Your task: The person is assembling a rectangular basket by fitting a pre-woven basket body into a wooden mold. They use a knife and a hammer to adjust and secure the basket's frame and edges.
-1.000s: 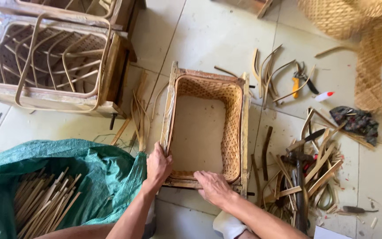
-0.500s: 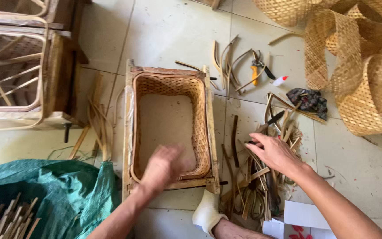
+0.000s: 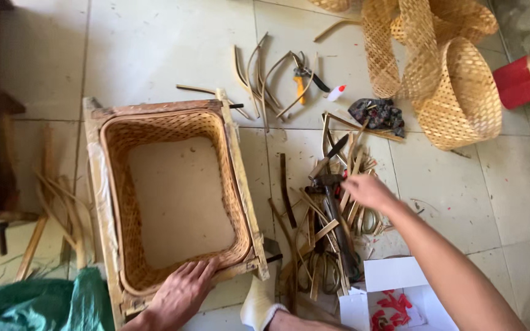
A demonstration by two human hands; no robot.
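Note:
A rectangular woven bamboo basket in a wooden frame lies on the tiled floor. My left hand rests flat on its near rim, fingers spread. My right hand reaches out to a heap of bamboo strips and tools to the right of the basket, its fingers on the strips beside a dark hammer. Whether it grips anything I cannot tell.
Round woven baskets and a red cylinder lie at the far right. Pliers with a yellow handle and curved strips lie beyond the basket. A white box, a green sack and a socked foot are near me.
The view has shifted to the right. My right hand left the basket's near rim and reached into the pile of strips and tools. My left hand stays on the rim.

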